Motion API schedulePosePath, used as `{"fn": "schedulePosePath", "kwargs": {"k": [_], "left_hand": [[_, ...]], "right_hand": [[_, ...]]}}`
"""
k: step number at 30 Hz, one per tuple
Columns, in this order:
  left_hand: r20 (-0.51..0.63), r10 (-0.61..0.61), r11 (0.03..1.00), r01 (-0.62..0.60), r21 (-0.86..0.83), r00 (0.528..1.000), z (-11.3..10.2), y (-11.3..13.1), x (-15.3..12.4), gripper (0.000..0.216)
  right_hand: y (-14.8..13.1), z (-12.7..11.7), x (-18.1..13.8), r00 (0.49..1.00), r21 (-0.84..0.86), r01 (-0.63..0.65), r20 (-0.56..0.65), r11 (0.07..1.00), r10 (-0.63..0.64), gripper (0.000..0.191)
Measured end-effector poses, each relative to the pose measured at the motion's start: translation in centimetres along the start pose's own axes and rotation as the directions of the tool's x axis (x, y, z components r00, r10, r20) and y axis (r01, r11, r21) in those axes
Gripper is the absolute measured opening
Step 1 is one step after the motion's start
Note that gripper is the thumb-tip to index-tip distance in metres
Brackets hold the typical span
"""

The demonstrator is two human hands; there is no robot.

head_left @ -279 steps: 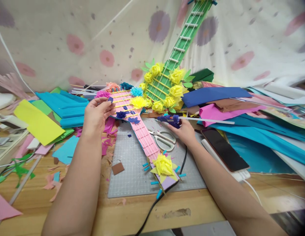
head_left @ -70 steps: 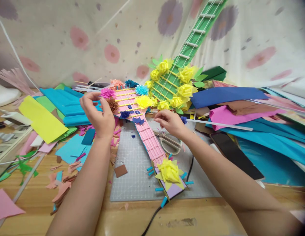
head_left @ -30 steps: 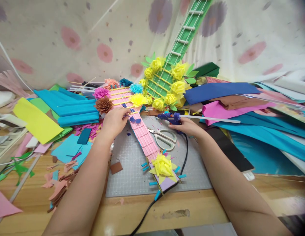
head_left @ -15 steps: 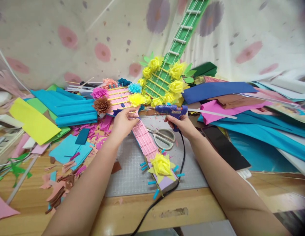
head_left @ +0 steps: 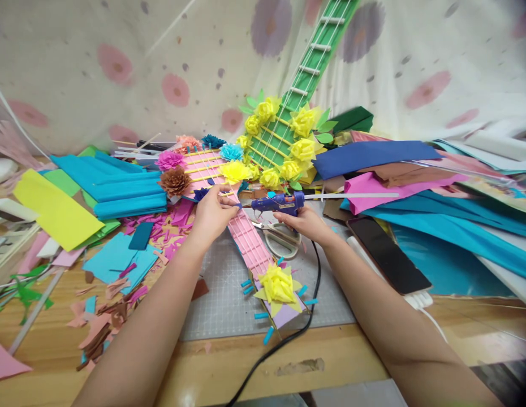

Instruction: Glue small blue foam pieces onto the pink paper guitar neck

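Observation:
A blue hot glue gun (head_left: pixel 284 202) is in my right hand (head_left: pixel 307 221), fingers wrapped round its handle. Its nozzle points left, close to a small dark blue paper piece (head_left: pixel 239 206) at my left fingertips. My left hand (head_left: pixel 214 212) is closed in a pinch on that piece, over the pink paper guitar (head_left: pixel 250 243). Around the guitar's body sit paper flowers: a brown one (head_left: pixel 175 181), a magenta one (head_left: pixel 170 160) and a yellow one (head_left: pixel 236 171) among them. More dark blue paper (head_left: pixel 201 194) shows beside my left hand, partly hidden by it.
Scissors (head_left: pixel 284 240) lie on the grey cutting mat (head_left: pixel 220 299) behind the glue gun. A green paper guitar (head_left: pixel 269 138) leans against the curtain. Crepe paper sheets (head_left: pixel 127 192) and scraps (head_left: pixel 99 328) cover the left; a phone (head_left: pixel 388 254) lies right. The gun's black cord (head_left: pixel 317 271) crosses the mat.
My right hand has brought the glue gun left and slightly down, so its nozzle is now close to my left fingertips. My left hand has stayed nearly still.

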State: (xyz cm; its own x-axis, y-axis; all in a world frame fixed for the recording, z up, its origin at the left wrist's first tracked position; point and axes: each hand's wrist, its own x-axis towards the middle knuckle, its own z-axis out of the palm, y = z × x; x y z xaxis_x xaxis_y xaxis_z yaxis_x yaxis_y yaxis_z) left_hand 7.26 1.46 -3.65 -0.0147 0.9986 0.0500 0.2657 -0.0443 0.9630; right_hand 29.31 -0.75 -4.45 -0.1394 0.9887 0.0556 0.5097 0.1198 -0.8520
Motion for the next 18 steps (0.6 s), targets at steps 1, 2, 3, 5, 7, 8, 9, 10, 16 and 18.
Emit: {"fn": "schedulePosePath", "kwargs": {"k": [1,2,3,5,7,8,9,10,16,18], "left_hand": [[-0.003,0.001,1.000,-0.001,0.012,1.000,-0.02,0.04,0.00,0.047],[-0.007,0.003,1.000,-0.002,0.023,1.000,-0.04,0.08,0.00,0.046],[-0.011,0.002,0.999,-0.002,0.032,1.000,-0.06,0.12,-0.01,0.046],[-0.015,0.001,0.999,-0.001,0.038,1.000,-0.08,0.17,-0.02,0.045],[-0.008,0.005,0.999,-0.004,0.035,1.000,-0.09,0.14,-0.03,0.045],[-0.003,0.008,0.999,-0.008,0.033,1.000,-0.09,0.10,-0.02,0.046],[0.001,0.012,0.999,-0.012,0.031,1.000,-0.08,0.07,-0.02,0.046],[0.004,0.014,0.999,-0.014,0.029,1.000,-0.08,0.06,-0.03,0.046],[0.016,0.010,1.000,-0.010,0.015,1.000,-0.06,0.34,-0.19,0.045],[0.021,0.009,1.000,-0.010,0.008,1.000,-0.05,0.43,-0.24,0.045]], "right_hand": [[-0.01,-0.01,-0.01,1.000,-0.010,-0.005,0.000,1.000,0.005,0.044],[-0.02,-0.01,-0.01,1.000,-0.016,-0.010,0.001,1.000,0.010,0.044],[-0.01,-0.02,0.00,1.000,-0.019,-0.015,0.003,1.000,0.015,0.044],[0.04,-0.01,0.02,1.000,-0.020,-0.021,0.007,1.000,0.021,0.044],[0.11,0.00,0.04,1.000,-0.022,-0.022,0.008,1.000,0.022,0.044],[0.15,0.01,0.06,1.000,-0.022,-0.020,0.005,1.000,0.020,0.045],[0.18,0.02,0.07,1.000,-0.021,-0.018,0.003,1.000,0.018,0.044],[0.21,0.03,0.08,1.000,-0.019,-0.014,0.001,1.000,0.014,0.044],[0.26,0.00,0.11,1.000,-0.011,-0.010,0.002,1.000,0.010,0.044],[0.27,-0.03,0.12,1.000,-0.013,-0.009,-0.002,1.000,0.008,0.044]]}}
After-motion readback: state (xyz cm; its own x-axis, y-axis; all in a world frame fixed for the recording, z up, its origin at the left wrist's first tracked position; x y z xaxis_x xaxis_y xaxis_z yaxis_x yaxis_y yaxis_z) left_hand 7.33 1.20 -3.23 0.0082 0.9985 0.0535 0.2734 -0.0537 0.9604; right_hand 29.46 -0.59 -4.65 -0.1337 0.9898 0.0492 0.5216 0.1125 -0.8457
